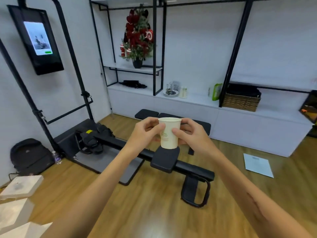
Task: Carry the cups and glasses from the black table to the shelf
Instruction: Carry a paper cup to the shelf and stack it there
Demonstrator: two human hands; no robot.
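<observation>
I hold a cream paper cup (169, 134) upright in front of me with both hands. My left hand (145, 133) grips its left side and my right hand (190, 134) grips its right side, thumbs on the front. The cup hangs in the air above a black rowing machine. Across the room stands the white shelf (193, 100) with black metal frames. The black table is out of view.
A black rowing machine (164, 160) and a padded bench (147, 114) lie on the wooden floor between me and the shelf. On the shelf are a small decorated tree (139, 36), a plate with bottles (171, 91), a wicker basket (240, 102). A backpack (30, 157) sits at the left.
</observation>
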